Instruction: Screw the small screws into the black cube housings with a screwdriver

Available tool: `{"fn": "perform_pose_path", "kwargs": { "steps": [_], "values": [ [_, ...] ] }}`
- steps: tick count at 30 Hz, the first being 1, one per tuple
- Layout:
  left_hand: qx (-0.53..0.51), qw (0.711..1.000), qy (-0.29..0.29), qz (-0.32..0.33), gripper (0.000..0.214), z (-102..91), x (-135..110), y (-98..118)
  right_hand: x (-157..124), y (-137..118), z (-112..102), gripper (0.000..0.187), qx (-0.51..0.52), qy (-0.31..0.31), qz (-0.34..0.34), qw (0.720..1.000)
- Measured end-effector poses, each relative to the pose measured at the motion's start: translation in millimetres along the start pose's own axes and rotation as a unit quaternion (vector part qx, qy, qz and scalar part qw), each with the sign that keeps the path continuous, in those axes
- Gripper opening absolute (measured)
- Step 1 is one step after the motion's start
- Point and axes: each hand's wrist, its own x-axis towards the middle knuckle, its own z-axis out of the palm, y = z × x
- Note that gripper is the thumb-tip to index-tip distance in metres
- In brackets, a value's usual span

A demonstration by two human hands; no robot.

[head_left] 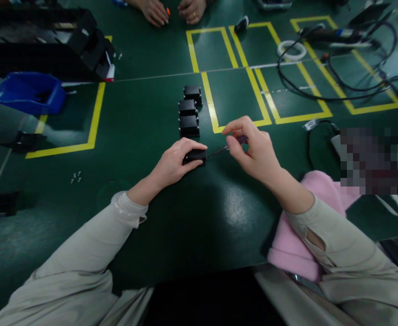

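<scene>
My left hand (177, 160) is closed over a small black box (195, 156) that lies on the green table (185, 217), pressing it down. My right hand (253, 147) pinches a small screwdriver (231, 144) with a purple handle; its thin shaft points left and its tip meets the right side of the box. Three more black boxes (188, 113) stand in a row just behind, towards the table's middle.
Yellow tape rectangles (215, 104) mark the table. A blue bin (29, 93) and a black tray (49, 40) sit far left, small screws (76, 177) at left. Black cables (338, 86) lie far right, a pink cloth (297, 244) under my right forearm. Another person's hands (173, 10) rest at the far edge.
</scene>
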Motion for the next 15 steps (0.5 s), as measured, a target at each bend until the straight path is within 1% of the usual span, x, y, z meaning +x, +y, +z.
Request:
{"fn": "perform_pose_path", "kwargs": {
  "steps": [5, 9, 15],
  "values": [
    [-0.002, 1.0, -0.001, -0.002, 0.03, -0.2, 0.3, 0.2, 0.1, -0.5, -0.7, 0.019, -0.001, -0.014, 0.006, 1.0],
    [-0.001, 1.0, -0.002, -0.002, 0.031, -0.4, 0.0, 0.0, 0.1, -0.9, -0.2, 0.013, -0.003, -0.006, 0.007, 1.0],
    [-0.001, 1.0, 0.003, 0.006, 0.031, 0.2, 0.2, -0.3, -0.1, -0.1, 0.2, 0.013, 0.005, -0.01, 0.004, 1.0]
  ]
}}
